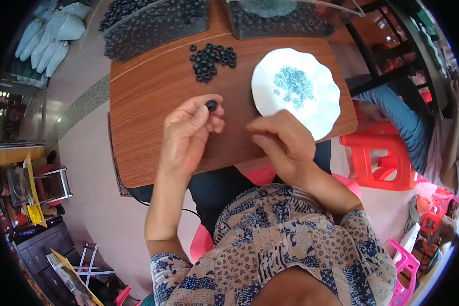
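Between the thumb and fingers of my left hand [187, 127] is a small round black ring-like part [210, 105], held above the table's near half. My right hand [289, 142] is closed in a pinch beside the near-left edge of a white scalloped plate [329, 108]. Whatever its fingertips hold, if anything, is too small to make out. Many tiny grey-clear pieces [294, 84] lie spread on the plate. Beyond my left hand, a loose pile of black ring-like parts [207, 64] rests on the brown wooden table [143, 109].
Two clear bins full of black parts, a left bin [158, 33] and a right bin [285, 23], stand along the table's far edge. At the right are a red plastic stool [382, 158] and another person's jeans-clad leg [398, 120]. White bags [53, 38] lie far left.
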`<state>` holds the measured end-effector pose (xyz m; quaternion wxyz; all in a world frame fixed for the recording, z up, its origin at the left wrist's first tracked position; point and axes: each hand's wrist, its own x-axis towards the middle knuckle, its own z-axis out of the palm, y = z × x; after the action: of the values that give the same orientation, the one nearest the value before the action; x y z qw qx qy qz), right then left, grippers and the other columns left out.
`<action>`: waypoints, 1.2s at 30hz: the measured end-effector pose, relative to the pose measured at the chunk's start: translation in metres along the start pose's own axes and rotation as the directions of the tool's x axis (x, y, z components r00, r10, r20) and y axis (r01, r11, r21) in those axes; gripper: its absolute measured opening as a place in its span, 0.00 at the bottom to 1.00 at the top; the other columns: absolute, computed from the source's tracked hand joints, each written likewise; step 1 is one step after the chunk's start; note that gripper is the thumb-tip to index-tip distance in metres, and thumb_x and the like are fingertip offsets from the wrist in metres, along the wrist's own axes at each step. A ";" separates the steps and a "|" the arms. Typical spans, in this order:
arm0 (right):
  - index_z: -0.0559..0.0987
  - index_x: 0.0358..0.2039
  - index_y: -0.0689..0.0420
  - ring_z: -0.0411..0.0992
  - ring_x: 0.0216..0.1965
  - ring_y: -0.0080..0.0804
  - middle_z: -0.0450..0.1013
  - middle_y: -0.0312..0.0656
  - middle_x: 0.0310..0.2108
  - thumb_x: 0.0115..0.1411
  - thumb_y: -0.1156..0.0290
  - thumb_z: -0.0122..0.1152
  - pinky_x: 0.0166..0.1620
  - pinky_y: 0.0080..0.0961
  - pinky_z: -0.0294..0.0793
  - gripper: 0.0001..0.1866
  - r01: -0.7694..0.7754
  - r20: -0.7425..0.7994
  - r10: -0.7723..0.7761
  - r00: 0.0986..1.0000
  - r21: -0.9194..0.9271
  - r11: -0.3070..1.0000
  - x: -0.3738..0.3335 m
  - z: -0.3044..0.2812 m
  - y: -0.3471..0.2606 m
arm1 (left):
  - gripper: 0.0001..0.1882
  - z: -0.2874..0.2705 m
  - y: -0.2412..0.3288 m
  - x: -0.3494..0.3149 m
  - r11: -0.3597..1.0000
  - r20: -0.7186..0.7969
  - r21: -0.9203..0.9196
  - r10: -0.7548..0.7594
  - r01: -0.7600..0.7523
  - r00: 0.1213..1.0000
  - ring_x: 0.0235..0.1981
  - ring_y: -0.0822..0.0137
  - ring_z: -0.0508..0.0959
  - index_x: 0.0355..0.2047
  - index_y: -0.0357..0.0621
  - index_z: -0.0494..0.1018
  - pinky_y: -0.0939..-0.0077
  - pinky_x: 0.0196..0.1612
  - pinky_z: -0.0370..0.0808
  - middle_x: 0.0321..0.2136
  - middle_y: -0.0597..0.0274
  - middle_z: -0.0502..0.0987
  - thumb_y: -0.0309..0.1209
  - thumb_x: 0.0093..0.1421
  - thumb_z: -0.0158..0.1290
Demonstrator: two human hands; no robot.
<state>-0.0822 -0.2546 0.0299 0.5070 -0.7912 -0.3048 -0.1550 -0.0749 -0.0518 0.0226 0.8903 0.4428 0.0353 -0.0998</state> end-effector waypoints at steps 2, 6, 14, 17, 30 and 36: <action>0.77 0.37 0.63 0.70 0.28 0.32 0.74 0.43 0.30 0.45 0.84 0.63 0.30 0.22 0.67 0.15 0.046 -0.072 -0.048 0.996 -0.018 0.999 0.006 0.003 0.000 | 0.16 0.013 -0.015 -0.011 0.986 0.018 -0.162 -0.044 0.046 0.999 0.31 0.70 0.73 0.44 0.29 0.70 0.77 0.37 0.70 0.33 0.56 0.76 0.31 0.62 0.49; 0.77 0.38 0.62 0.70 0.33 0.33 0.74 0.44 0.35 0.43 0.84 0.64 0.33 0.23 0.69 0.18 0.087 -0.105 -0.092 0.990 -0.046 0.995 0.006 0.004 0.003 | 0.15 0.034 -0.036 -0.021 0.971 -0.066 -0.193 -0.157 0.142 0.985 0.34 0.72 0.74 0.45 0.35 0.71 0.77 0.40 0.69 0.35 0.60 0.76 0.34 0.64 0.48; 0.79 0.35 0.61 0.70 0.36 0.35 0.74 0.44 0.39 0.42 0.84 0.63 0.35 0.25 0.71 0.15 0.057 -0.018 -0.059 0.998 -0.101 0.993 -0.008 -0.005 0.007 | 0.12 0.041 -0.042 -0.030 0.967 -0.009 -0.145 -0.211 0.207 0.978 0.33 0.73 0.75 0.38 0.37 0.75 0.79 0.38 0.70 0.31 0.62 0.77 0.33 0.62 0.50; 0.79 0.34 0.61 0.71 0.37 0.33 0.74 0.43 0.38 0.45 0.85 0.62 0.37 0.24 0.72 0.14 0.011 0.089 -0.011 0.996 -0.006 1.000 -0.006 -0.014 0.005 | 0.10 0.037 -0.040 -0.030 0.972 -0.012 -0.083 -0.223 0.222 0.975 0.31 0.73 0.75 0.35 0.36 0.76 0.79 0.37 0.70 0.29 0.61 0.77 0.32 0.61 0.52; 0.78 0.32 0.64 0.72 0.36 0.34 0.75 0.44 0.37 0.43 0.85 0.64 0.37 0.23 0.74 0.13 -0.038 0.009 0.038 0.999 -0.027 0.999 -0.005 -0.017 -0.005 | 0.11 0.042 -0.052 -0.034 0.940 0.021 -0.259 -0.222 0.220 0.975 0.31 0.72 0.72 0.36 0.34 0.74 0.78 0.38 0.68 0.31 0.60 0.76 0.31 0.61 0.50; 0.77 0.32 0.65 0.71 0.34 0.37 0.74 0.46 0.37 0.40 0.83 0.64 0.35 0.27 0.71 0.15 0.116 0.017 -0.115 0.993 -0.135 0.984 -0.008 -0.015 -0.005 | 0.12 0.047 -0.051 -0.040 0.967 -0.018 -0.174 -0.190 0.184 0.982 0.31 0.73 0.72 0.37 0.35 0.74 0.77 0.41 0.69 0.29 0.64 0.75 0.33 0.61 0.51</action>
<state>-0.0905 -0.2694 0.0362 0.4408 -0.8056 -0.3411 -0.2009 -0.1260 -0.1128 0.0174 0.9111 0.3607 0.1009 -0.1723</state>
